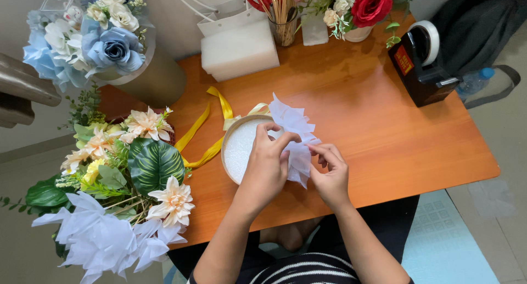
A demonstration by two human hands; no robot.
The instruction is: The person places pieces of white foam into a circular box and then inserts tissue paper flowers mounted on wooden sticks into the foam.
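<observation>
Tissue paper (296, 144) sits pinched between left hand (267, 163) and right hand (331, 171).

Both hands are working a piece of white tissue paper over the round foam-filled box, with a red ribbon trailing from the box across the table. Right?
Not quite: the ribbon is yellow, not red, as the head view shows. Otherwise yes: the left hand and right hand hold the white tissue paper over the round foam-filled box on the table.

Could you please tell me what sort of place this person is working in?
Probably a home or small flower-arranging craft space: artificial bouquets beside an orange table, a tape dispenser, and both hands pleating white paper.
</observation>
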